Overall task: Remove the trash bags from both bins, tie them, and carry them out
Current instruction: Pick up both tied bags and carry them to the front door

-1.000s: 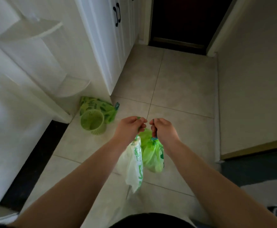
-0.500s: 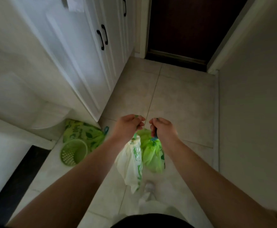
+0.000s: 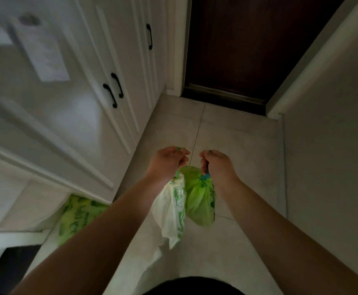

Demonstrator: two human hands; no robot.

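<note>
White bag point(image 3: 170, 211) hangs from the clenched left hand point(image 3: 167, 162), green bag point(image 3: 199, 201) from the right hand point(image 3: 216, 165).

Left hand point(image 3: 167, 161) and right hand point(image 3: 217, 165) bare, forearms bare too; a black garment point(image 3: 193, 287) shows at bottom centre.

green print on the floor bag point(image 3: 78, 216) and white bag point(image 3: 169, 209) is unreadable.

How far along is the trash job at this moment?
Done: both bags hang free, necks gathered. In hand: the left hand grips the white bag, the right hand the green bag. Left: carrying them out through the dark door ahead.
</note>
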